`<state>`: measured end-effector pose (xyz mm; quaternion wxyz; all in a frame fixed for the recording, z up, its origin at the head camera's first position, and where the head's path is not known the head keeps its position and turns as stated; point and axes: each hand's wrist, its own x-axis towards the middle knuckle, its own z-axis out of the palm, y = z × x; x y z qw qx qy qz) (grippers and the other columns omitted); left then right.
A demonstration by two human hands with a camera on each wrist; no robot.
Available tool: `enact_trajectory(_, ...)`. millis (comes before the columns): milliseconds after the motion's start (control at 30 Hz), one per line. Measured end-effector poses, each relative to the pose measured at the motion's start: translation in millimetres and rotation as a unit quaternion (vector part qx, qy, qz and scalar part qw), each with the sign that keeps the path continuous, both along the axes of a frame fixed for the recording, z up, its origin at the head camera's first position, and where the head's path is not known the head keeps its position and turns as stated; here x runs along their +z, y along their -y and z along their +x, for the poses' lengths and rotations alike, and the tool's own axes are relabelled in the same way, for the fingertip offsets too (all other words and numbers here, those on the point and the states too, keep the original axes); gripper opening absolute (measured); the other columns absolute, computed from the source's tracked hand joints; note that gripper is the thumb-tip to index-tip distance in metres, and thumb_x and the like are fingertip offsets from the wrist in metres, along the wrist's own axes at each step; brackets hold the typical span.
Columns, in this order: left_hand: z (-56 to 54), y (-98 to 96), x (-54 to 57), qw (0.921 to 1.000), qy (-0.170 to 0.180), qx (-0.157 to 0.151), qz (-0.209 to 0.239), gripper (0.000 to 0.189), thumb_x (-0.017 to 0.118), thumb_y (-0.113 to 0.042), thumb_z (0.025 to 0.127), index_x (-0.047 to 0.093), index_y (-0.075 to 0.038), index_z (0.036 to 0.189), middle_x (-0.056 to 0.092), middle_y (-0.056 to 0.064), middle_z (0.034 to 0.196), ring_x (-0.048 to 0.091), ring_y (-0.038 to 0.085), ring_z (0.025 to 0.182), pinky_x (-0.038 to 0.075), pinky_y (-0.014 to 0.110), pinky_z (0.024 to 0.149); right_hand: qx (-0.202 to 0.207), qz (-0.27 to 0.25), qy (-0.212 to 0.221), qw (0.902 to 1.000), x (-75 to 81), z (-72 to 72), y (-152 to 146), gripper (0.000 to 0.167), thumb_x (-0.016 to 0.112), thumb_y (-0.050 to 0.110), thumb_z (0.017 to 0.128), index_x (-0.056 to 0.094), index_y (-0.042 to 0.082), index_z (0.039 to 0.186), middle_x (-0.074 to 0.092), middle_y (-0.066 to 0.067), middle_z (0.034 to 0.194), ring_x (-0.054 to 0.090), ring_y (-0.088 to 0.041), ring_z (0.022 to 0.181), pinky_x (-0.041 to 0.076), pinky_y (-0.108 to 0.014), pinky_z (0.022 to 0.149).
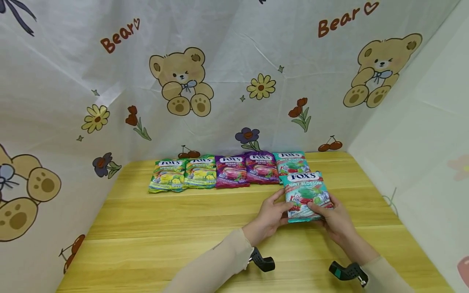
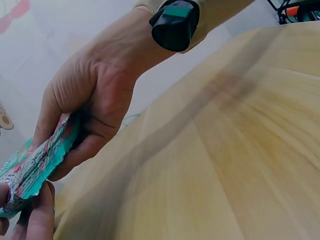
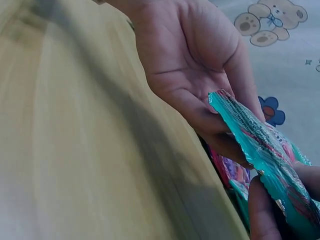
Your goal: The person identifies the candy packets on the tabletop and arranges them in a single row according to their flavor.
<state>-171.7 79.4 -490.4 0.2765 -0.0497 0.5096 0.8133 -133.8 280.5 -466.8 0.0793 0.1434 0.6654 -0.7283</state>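
Note:
Both hands hold a teal bag of Fox's Mint Blossom candy (image 1: 305,199), tilted up off the table. My left hand (image 1: 269,213) grips its left edge, thumb on the front. On the right side my right hand (image 1: 338,221) grips it, thumb across the lower front. In the left wrist view the bag (image 2: 42,162) shows edge-on, pinched by the right hand (image 2: 95,95). From the right wrist the left hand (image 3: 192,65) shows around the bag's (image 3: 265,155) other end. Just behind stands a second Mint Blossom bag (image 1: 292,162), partly covered by the held one.
Left of the teal bags, two purple Berries bags (image 1: 231,173) and two green-yellow Spring Tea bags (image 1: 166,177) line the table's back edge. A bear-print cloth (image 1: 227,49) hangs behind the wooden table (image 1: 165,228). A pale wall (image 1: 421,134) borders the right side.

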Motion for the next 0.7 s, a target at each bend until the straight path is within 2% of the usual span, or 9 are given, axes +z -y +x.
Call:
enact_trajectory(200,-10.0,-13.6,-1.6,0.9996,0.010,0.026,0.008,0.040,0.069,-0.010,0.098,0.063,-0.012,0.138,0.074,0.010,0.115,0.073,0.022,0.096,0.064,0.037,0.084,-0.013,-0.039,-0.018,0.9990,-2.6,-15.8,-14.1,0.065,0.071,0.015,0.098,0.035,0.019,0.152,0.072,0.016,0.102,0.073,-0.006,0.087,0.063,-0.026,0.074)
enact_trajectory(433,-22.6,-32.6,-3.6,0.9975,0.027,0.065,0.005,0.028,0.068,-0.006,0.098,0.070,-0.006,0.126,0.073,0.011,0.110,0.071,0.021,0.094,0.063,0.035,0.087,-0.019,-0.104,-0.041,0.9936,-12.1,-37.6,-34.9,0.066,0.066,0.008,0.100,0.031,0.022,0.154,0.072,0.014,0.104,0.073,-0.007,0.089,0.064,-0.026,0.073)
enact_trajectory(533,-27.4,-38.6,-4.2,0.9974,0.029,0.066,0.000,0.026,0.067,-0.003,0.098,0.072,-0.006,0.123,0.074,0.013,0.107,0.073,0.023,0.090,0.064,0.038,0.088,-0.026,-0.130,-0.050,0.9900,-17.4,-47.3,-44.5,0.066,0.066,0.006,0.100,0.032,0.024,0.153,0.073,0.013,0.106,0.074,-0.007,0.091,0.064,-0.028,0.075)
enact_trajectory(700,-35.1,-47.0,-7.1,0.9987,0.030,0.042,-0.001,0.027,0.066,-0.004,0.098,0.071,-0.003,0.125,0.074,0.013,0.109,0.076,0.028,0.094,0.063,0.039,0.089,-0.039,-0.146,-0.059,0.9868,-23.5,-62.1,-59.2,0.067,0.067,0.005,0.098,0.034,0.024,0.154,0.075,0.012,0.105,0.074,-0.008,0.091,0.065,-0.030,0.075)
